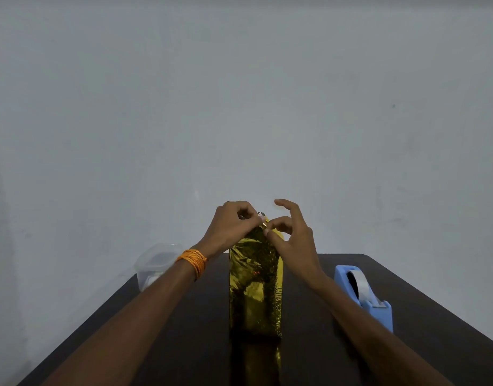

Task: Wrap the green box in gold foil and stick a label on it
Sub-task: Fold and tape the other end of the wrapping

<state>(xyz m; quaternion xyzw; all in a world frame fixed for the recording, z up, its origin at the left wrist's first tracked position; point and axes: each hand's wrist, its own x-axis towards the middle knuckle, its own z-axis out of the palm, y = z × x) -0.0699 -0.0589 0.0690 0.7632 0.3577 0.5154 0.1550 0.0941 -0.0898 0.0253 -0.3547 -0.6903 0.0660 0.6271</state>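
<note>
Head view, single frame. Foil-wrapped box point(255, 291) stands upright on its narrow end on the dark table point(423, 319), directly below both hands and between the two forearms. Gold foil point(258, 246) covers every face in view, crinkled throughout and bunched at the top end where the hands meet. Left hand point(231, 224): fingers curled in, knuckles up, fingertips pinching the foil at the top of the box from the left side. Right hand point(293, 242): thumb and one curled finger pinch the same foil peak from the right side; index finger point(288, 206) raised and bent, clear of the foil; remaining fingers loosely curled. Fingertips of the two hands come very close over the top of the box; cannot tell whether they make contact. Small pale shiny scrap point(261, 213) shows just above the pinch point, between the hands; tape or foil edge, cannot tell. Orange thread band point(193, 262) wraps the left wrist. Blue tape dispenser point(363, 298) carrying a roll of clear tape sits on the table just beside the right forearm, on its outer side. Clear plastic container point(152, 264) sits at the table corner on the outer side of the left forearm, partly hidden behind it, well apart from the left hand. Plain pale wall point(239, 107) lies beyond the hands. The glossy table top mirrors the foil just below the box base, on the person's side of the hands
</note>
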